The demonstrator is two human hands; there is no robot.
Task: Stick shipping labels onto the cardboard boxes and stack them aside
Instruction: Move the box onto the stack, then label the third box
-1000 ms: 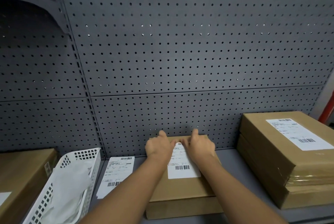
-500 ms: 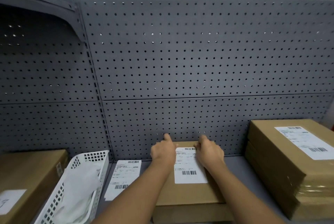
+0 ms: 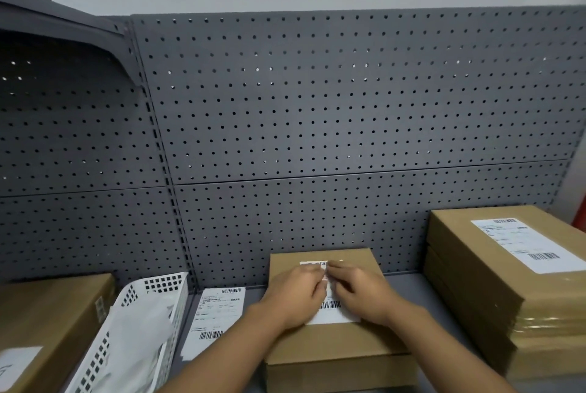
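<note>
A flat cardboard box (image 3: 336,348) lies on the grey shelf in front of me. A white shipping label (image 3: 333,313) with a barcode sits on its top face. My left hand (image 3: 295,294) and my right hand (image 3: 361,291) both rest on the label, side by side, with their fingertips meeting over its upper middle. They cover most of the label; only its top strip and lower part show. At the right stands a stack of cardboard boxes (image 3: 475,281), and the top one carries a label (image 3: 523,243).
A loose label sheet (image 3: 215,316) lies on the shelf left of the box. Beside it is a white plastic basket (image 3: 149,294) holding white backing paper, then another cardboard box (image 3: 54,313) at far left. A grey pegboard (image 3: 317,123) closes off the back.
Both hands have slid inward from the label's upper side edges and now meet over its middle. The view has shifted, so the box and stack sit lower and further right.
</note>
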